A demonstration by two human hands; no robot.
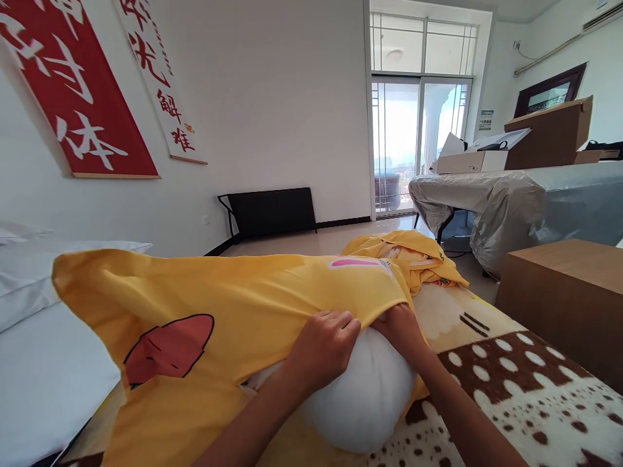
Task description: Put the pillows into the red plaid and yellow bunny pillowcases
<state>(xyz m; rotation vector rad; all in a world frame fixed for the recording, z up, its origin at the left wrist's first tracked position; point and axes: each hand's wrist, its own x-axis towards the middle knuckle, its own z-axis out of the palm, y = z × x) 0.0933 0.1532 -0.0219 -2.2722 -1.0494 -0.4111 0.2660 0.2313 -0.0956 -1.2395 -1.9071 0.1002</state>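
Note:
A yellow printed fabric cover (pixel 233 285), apparently a pillowcase, stretches across the bed in front of me. On its left part is a red shape outlined in black; a pink-and-white print shows near the right end. A stuffed white pillow (pixel 363 395) bulges out of the cover's opening on the near side. My left hand (pixel 324 347) is closed on the cover's edge, just above the pillow. My right hand (pixel 402 331) reaches beneath the hem against the pillow's top, its fingers mostly hidden by fabric, so its grip cannot be made out.
Crumpled yellow cloth (pixel 403 253) lies beyond the cover. White bedding (pixel 43 363) is at the left. Under everything spreads a brown-and-white patterned blanket (pixel 525 383). At the right stand a cardboard box (pixel 564 298) and a plastic-covered table (pixel 487 194) bearing opened boxes.

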